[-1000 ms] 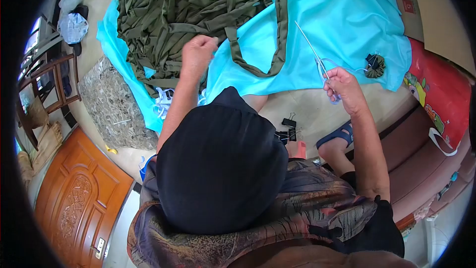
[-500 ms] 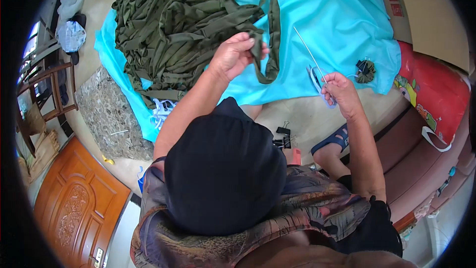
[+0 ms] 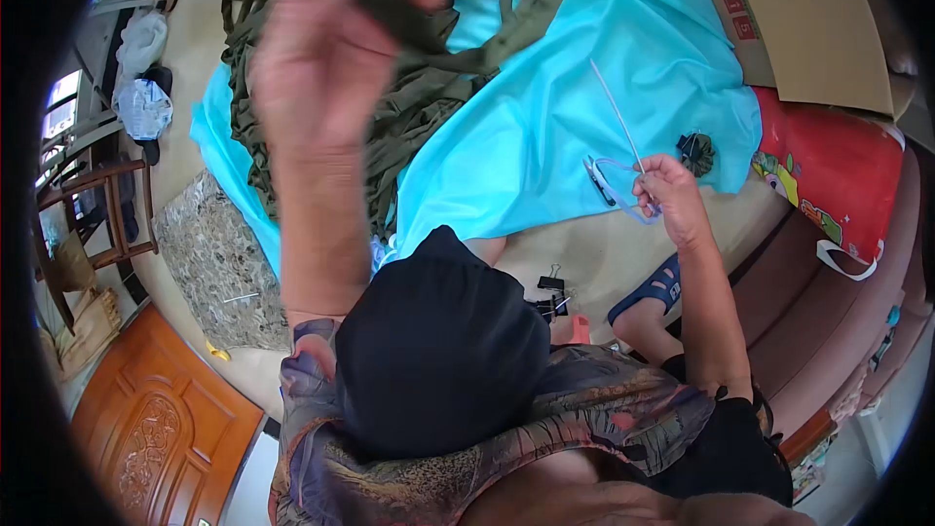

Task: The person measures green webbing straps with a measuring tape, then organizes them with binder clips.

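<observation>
- The left hand (image 3: 321,58) is held high, close to the camera, its fingers closed on an olive-green fabric strip (image 3: 516,34) that loops down from the grip.
- The right hand (image 3: 668,193) is clenched around the blue handles of a pair of scissors (image 3: 617,118), blades pointing up and away.
- The strip trails to a heap of green strips (image 3: 409,107) lying on a cyan cloth (image 3: 545,127) spread on the floor.
- A small clipped green bundle (image 3: 695,148) sits on the cloth's edge near the right hand.
- Black binder clips (image 3: 550,294) lie on the bare floor, off the cloth.
</observation>
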### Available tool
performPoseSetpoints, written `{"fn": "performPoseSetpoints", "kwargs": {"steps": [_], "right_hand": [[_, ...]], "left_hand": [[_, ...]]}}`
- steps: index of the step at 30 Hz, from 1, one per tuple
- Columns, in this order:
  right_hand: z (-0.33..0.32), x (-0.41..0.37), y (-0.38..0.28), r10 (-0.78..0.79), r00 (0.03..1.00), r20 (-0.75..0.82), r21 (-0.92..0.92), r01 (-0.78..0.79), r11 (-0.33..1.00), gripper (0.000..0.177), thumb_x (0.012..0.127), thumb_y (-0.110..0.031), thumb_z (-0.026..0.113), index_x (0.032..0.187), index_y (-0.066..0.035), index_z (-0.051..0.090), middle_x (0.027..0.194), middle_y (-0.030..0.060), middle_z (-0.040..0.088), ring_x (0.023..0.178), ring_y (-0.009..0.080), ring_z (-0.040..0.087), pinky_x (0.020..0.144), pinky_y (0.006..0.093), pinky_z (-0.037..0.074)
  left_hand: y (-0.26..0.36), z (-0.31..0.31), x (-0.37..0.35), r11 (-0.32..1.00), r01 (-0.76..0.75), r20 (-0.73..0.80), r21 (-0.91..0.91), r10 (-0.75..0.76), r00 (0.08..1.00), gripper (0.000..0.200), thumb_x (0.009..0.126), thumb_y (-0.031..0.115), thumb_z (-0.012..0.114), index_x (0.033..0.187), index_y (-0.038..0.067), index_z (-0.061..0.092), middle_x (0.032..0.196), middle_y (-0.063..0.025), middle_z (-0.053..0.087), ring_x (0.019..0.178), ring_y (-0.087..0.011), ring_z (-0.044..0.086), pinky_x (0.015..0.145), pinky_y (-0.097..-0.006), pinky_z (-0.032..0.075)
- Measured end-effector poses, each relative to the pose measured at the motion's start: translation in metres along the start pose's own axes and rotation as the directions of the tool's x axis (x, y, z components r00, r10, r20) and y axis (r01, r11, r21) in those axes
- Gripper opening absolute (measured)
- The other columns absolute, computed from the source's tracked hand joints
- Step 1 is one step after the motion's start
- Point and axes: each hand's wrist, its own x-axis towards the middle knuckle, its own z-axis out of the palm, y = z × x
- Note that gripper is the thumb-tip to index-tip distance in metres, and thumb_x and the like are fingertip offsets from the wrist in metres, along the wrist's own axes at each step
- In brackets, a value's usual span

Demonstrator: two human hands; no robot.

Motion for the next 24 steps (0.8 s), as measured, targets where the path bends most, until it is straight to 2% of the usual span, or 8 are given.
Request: {"fn": "performPoseSetpoints", "kwargs": {"steps": [1,3,5,6,9,15,19,24], "right_hand": [[0.001,-0.001,-0.003,-0.014,1.0,-0.001,0.024,0.014,1.0,0.015,0.085,-0.007,0.056,0.099,-0.001,0.058,0.074,0.0049,0.06,0.056,0.0076,0.054,0.047,0.0212,0.041],[0.006,-0.005,-0.008,-0.026,0.999,0.026,0.018,0.026,1.0,0.014,0.088,-0.008,0.054,0.101,-0.003,0.058,0.072,0.004,0.059,0.053,0.0063,0.05,0.045,0.0204,0.039],[0.013,-0.01,-0.013,-0.02,0.998,0.062,0.0,0.02,1.0,0.015,0.089,-0.008,0.052,0.102,-0.005,0.057,0.071,0.0033,0.058,0.052,0.0056,0.048,0.045,0.0198,0.037],[0.019,-0.014,-0.018,0.004,0.997,0.075,-0.042,-0.001,0.999,0.015,0.09,-0.009,0.051,0.103,-0.005,0.057,0.069,0.0026,0.057,0.052,0.0054,0.047,0.045,0.0196,0.036],[0.04,-0.019,-0.017,0.034,0.989,0.143,-0.146,-0.012,0.989,0.017,0.091,-0.009,0.049,0.105,-0.006,0.057,0.067,0.0008,0.053,0.053,0.0051,0.044,0.048,0.0194,0.035],[0.065,-0.028,0.0,-0.025,0.97,0.241,-0.285,0.096,0.954,0.016,0.092,-0.008,0.049,0.105,-0.004,0.057,0.062,-0.002,0.048,0.055,0.0049,0.042,0.051,0.0219,0.037],[0.068,-0.037,-0.005,-0.039,0.971,0.235,-0.336,0.119,0.935,0.015,0.092,-0.008,0.05,0.105,-0.004,0.057,0.061,-0.0028,0.047,0.054,0.0045,0.042,0.051,0.0229,0.037],[0.066,-0.044,-0.011,-0.103,0.966,0.238,-0.327,0.179,0.928,0.016,0.093,-0.007,0.05,0.105,-0.005,0.058,0.059,-0.0035,0.044,0.053,0.0043,0.041,0.05,0.0228,0.036]], "left_hand": [[-0.029,-0.03,-0.006,0.993,0.093,-0.027,0.079,-0.091,0.995,0.024,0.09,0.014,0.056,0.108,-0.002,0.055,0.107,-0.0174,0.06,0.103,-0.0318,0.057,0.094,-0.0416,0.045],[-0.094,-0.06,-0.039,0.949,0.269,-0.276,-0.164,-0.306,0.911,0.016,0.088,0.006,0.051,0.101,-0.003,0.053,0.098,-0.0226,0.061,0.094,-0.034,0.061,0.088,-0.0423,0.049],[-0.139,-0.094,-0.08,0.872,0.4,-0.37,-0.281,-0.483,0.794,0.019,0.088,0.003,0.05,0.106,-0.003,0.051,0.099,-0.0208,0.061,0.096,-0.0342,0.062,0.093,-0.0503,0.048],[-0.148,-0.094,-0.095,0.86,0.398,-0.483,-0.32,-0.51,0.712,0.021,0.089,0.003,0.048,0.11,-0.003,0.051,0.1,-0.0194,0.061,0.096,-0.0326,0.062,0.094,-0.0538,0.047],[-0.148,-0.091,-0.117,0.757,0.326,-0.397,-0.567,-0.598,0.696,0.016,0.094,0.011,0.052,0.107,0.001,0.056,0.094,-0.014,0.063,0.092,-0.0294,0.062,0.088,-0.0494,0.051],[-0.159,-0.104,-0.124,0.816,0.431,-0.521,-0.384,-0.577,0.629,0.017,0.094,0.024,0.06,0.1,0.009,0.057,0.086,-0.0105,0.062,0.074,-0.0224,0.057,0.072,-0.0378,0.049],[-0.159,-0.106,-0.123,0.802,0.448,-0.484,-0.396,-0.597,0.64,0.016,0.098,0.024,0.051,0.097,0.008,0.054,0.087,-0.0107,0.062,0.07,-0.0202,0.054,0.056,-0.0299,0.044],[-0.161,-0.109,-0.125,0.783,0.42,-0.48,-0.459,-0.616,0.624,0.02,0.101,0.024,0.044,0.104,0.006,0.052,0.1,-0.0149,0.061,0.07,-0.0207,0.052,0.046,-0.0241,0.038]]}}
